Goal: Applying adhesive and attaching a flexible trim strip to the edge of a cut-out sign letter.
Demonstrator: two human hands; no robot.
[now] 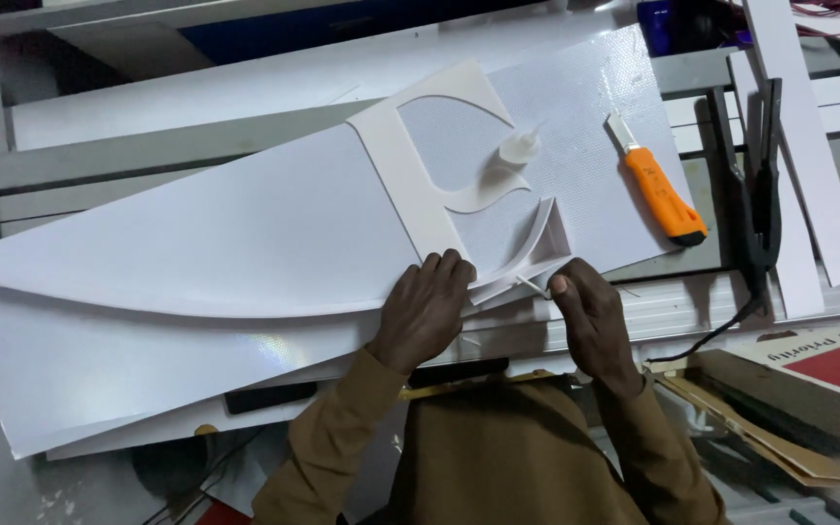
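Now I see left hand (424, 309) pressed flat, nothing grasped, on white cut-out piece (420, 185) w/ sheet (196, 233) beneath. Right hand (590, 321) pinches thin white strip (529, 283); orange knife (658, 190) lies apart.

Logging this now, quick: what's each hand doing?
Left hand: fingers curled, pressing on the white cutout.
Right hand: pinching a thin white strip.

The left hand (423, 309) presses flat on the white cut-out (410, 175) at the bench's (673, 301) near edge. The right hand (590, 321) pinches a thin strip (531, 284) just beside it. An orange knife (657, 190) lies on the sheet (196, 233) toward the right edge.
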